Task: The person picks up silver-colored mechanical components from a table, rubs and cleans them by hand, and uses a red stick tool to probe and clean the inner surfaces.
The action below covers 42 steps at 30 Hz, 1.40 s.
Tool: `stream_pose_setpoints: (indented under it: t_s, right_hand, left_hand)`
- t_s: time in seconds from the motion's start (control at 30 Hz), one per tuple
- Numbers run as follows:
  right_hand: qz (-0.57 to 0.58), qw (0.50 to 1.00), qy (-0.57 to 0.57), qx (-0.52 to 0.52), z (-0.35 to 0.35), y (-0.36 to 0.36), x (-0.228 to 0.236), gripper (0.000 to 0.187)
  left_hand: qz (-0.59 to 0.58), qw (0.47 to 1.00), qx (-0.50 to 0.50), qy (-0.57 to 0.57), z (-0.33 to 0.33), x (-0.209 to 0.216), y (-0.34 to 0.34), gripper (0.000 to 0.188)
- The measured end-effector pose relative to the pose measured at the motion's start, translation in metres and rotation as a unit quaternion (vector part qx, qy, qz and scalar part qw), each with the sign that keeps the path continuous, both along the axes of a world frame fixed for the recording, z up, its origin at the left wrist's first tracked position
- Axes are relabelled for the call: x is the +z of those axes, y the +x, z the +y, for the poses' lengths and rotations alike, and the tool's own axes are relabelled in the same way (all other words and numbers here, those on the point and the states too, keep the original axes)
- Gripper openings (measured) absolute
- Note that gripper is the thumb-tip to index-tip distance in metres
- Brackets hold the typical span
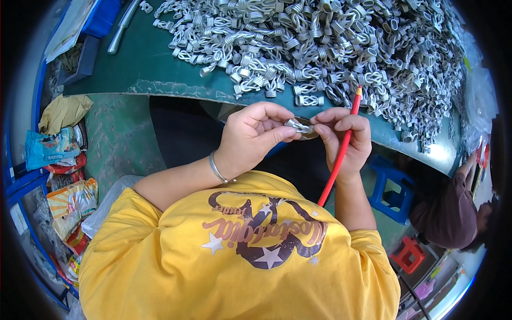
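Note:
In front of my chest, at the table's near edge, my left hand (255,130) pinches a small silvery twisted metal fitting (300,126) between thumb and fingers. The fingertips of my right hand (349,136) meet the fitting's other end. A long red pencil (341,158) also sits in my right hand, slanting between the fingers, its bare tip pointing up toward the table. Beyond both hands lies a big heap of similar looped metal fittings (320,45) with ribbed ends. My fingers cover part of the held piece.
The heap rests on a green-topped table (130,66) with a worn near edge. At its far left lie a metal-handled tool (122,26) and a grey bin (80,61). Snack bags (72,205) fill a rack on the left. A blue stool (392,189), a red stool (409,255) and another person (445,216) are at right.

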State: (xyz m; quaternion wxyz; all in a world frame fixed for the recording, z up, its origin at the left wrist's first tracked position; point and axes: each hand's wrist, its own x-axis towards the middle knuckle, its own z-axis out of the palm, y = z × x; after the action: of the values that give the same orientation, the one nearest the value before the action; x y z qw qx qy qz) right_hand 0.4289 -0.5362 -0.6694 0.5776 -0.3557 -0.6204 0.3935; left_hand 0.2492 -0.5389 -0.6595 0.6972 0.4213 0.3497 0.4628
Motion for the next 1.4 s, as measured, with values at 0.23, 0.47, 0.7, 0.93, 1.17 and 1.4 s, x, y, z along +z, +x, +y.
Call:
stream_pose_setpoints:
  t_s: [0.23, 0.47, 0.7, 0.93, 1.17, 1.4]
  right_hand:
    - [-0.031, 1.000, -0.001, -0.003, -0.002, -0.001, 0.005, 0.027]
    - [0.051, 0.998, -0.013, 0.038, -0.005, -0.002, 0.003, 0.030]
    - [0.026, 0.998, -0.059, 0.029, -0.009, -0.001, 0.001, 0.025]
    - [-0.023, 0.997, -0.064, -0.041, -0.011, -0.005, 0.009, 0.034]
    - [-0.056, 0.997, -0.029, -0.043, -0.012, -0.004, 0.006, 0.035]
    - [-0.058, 0.998, -0.019, -0.035, -0.010, -0.002, 0.003, 0.033]
  left_hand:
    - [-0.014, 0.990, -0.003, 0.142, 0.001, -0.009, -0.002, 0.024]
    - [-0.020, 0.999, 0.022, 0.028, -0.003, 0.000, 0.000, 0.026]
    - [0.054, 0.997, 0.018, 0.056, -0.004, -0.001, -0.004, 0.023]
    - [0.080, 0.993, 0.046, 0.072, -0.004, -0.004, -0.003, 0.018]
    - [0.123, 0.980, 0.064, 0.139, -0.003, -0.004, -0.004, 0.020]
    - [0.186, 0.943, 0.064, 0.269, 0.001, -0.004, -0.010, 0.023]
